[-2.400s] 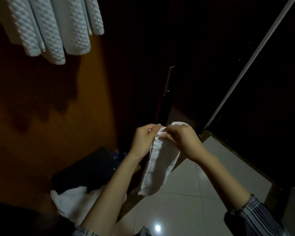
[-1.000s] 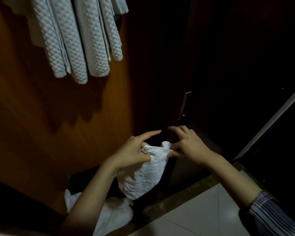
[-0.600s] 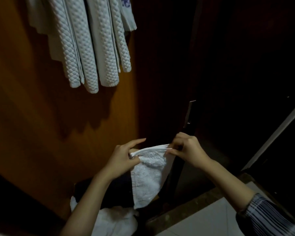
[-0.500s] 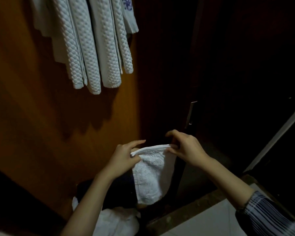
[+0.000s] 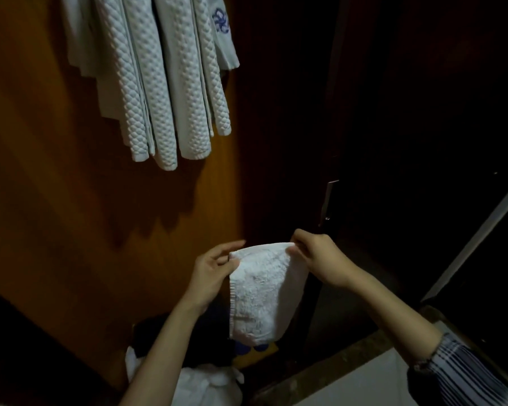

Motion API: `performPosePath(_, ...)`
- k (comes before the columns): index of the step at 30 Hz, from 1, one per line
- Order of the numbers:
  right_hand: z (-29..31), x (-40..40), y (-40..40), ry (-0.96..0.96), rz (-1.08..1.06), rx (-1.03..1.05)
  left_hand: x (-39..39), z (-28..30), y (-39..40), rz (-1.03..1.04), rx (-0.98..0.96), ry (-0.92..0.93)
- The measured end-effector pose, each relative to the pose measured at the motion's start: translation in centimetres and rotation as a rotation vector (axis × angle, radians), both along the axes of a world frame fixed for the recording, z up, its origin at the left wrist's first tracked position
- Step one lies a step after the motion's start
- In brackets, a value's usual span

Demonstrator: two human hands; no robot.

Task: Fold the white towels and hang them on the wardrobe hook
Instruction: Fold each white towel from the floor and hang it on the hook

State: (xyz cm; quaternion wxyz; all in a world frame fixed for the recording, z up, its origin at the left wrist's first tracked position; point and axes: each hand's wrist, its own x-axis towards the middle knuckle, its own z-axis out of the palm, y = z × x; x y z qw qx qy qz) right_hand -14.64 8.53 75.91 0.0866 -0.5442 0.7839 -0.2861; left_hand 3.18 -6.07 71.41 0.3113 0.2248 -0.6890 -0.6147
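The towel (image 5: 261, 291) hangs between both hands: left hand (image 5: 214, 273) at its left corner, right hand (image 5: 320, 260) at its right. Above-left of it hang quilted towels (image 5: 165, 83); below it lies a cloth heap (image 5: 208, 388).

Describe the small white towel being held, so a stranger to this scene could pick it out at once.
Start at the orange-brown wooden wardrobe panel, where quilted white towels hang at the top. Well below them, the small white terry towel hangs between the left hand and right hand, each pinching a top corner. Unlike the quilted ones and the white cloth heap at the bottom, it is fluffy, folded and held.
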Motion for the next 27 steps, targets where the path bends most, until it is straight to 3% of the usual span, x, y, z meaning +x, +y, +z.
performPosePath(3,-0.1,-0.3,0.3,-0.132,-0.017,-0.015,-0.2,0.1,0.2,-0.095,-0.099,-0.01)
performPosePath(8,-1.0,0.1,0.6,-0.168,0.023,-0.014,-0.9,0.7,0.2,-0.089,-0.362,-0.269)
performPosePath(11,-0.7,0.4,0.6,-0.195,0.158,-0.009,-0.9,0.7,0.3,-0.031,-0.371,-0.239)
performPosePath(18,0.8,0.7,-0.2,-0.053,0.439,0.297,-0.5,1.4,0.4,-0.093,-0.42,-0.211)
performPosePath(20,0.8,0.8,-0.3,0.038,0.498,0.268,-0.2,1.5,0.2,-0.101,-0.406,-0.187)
performPosePath(24,1.3,1.4,-0.9,0.511,0.474,0.108,-0.1,1.5,-0.3,-0.078,-0.325,-0.134)
performPosePath(27,2.0,2.0,-1.5,0.727,0.446,-0.033,-0.2,1.4,-0.5,-0.104,-0.315,-0.105)
